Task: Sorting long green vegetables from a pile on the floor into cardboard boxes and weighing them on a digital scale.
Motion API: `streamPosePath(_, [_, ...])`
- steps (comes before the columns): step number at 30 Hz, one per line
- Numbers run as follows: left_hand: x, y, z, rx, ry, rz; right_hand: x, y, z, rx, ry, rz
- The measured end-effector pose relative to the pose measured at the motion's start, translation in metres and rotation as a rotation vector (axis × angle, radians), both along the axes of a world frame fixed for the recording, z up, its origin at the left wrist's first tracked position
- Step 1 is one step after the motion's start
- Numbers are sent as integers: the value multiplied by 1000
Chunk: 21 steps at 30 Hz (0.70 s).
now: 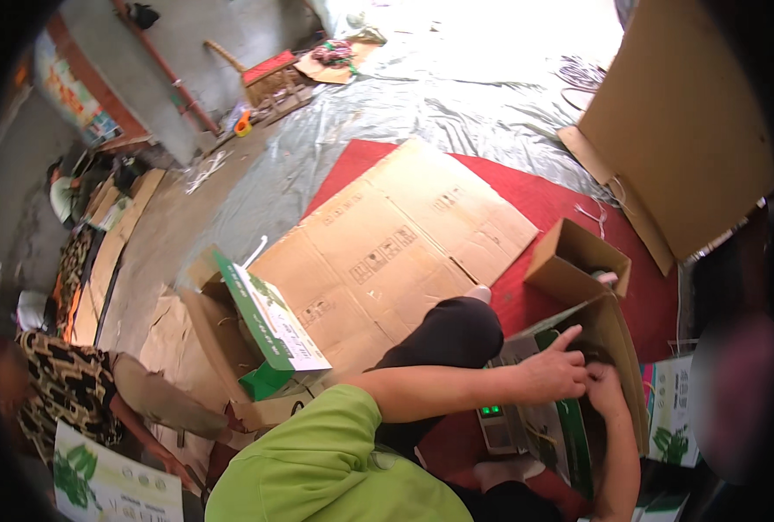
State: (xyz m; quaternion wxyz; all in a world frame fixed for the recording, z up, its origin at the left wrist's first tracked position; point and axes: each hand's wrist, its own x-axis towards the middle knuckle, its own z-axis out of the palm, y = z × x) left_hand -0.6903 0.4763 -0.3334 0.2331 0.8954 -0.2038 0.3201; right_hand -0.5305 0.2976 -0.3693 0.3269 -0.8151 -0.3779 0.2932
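My left hand (pixel 554 372) reaches across to the right, its index finger stretched out and its other fingers curled. My right hand (pixel 604 389) comes up from the lower right, fingers bent, almost touching the left fingertips. Whatever the fingers pinch is too small or hidden to make out. Both hands are over an open carton (pixel 628 352) with brown inner walls and a dark green side panel (pixel 574 439). Beside it is a scale (pixel 494 426) with a lit green display, partly covered by the carton and my left forearm.
A flattened cardboard sheet (pixel 378 235) lies on a red mat (pixel 482 170). Another open carton (pixel 561 257) stands beyond my hands. To the left is a green-and-white box (pixel 274 317) by a brown carton (pixel 208 317). A person in a patterned top (pixel 65 383) sits far left.
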Motion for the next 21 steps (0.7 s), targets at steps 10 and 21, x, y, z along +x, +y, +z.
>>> streamPosePath(10, [2,2,-3,6,12,-29,-9,-21,13,-324,67,161])
streamPosePath(21, [-9,9,9,72,77,-16,-104,-189,142,250,-217,-724])
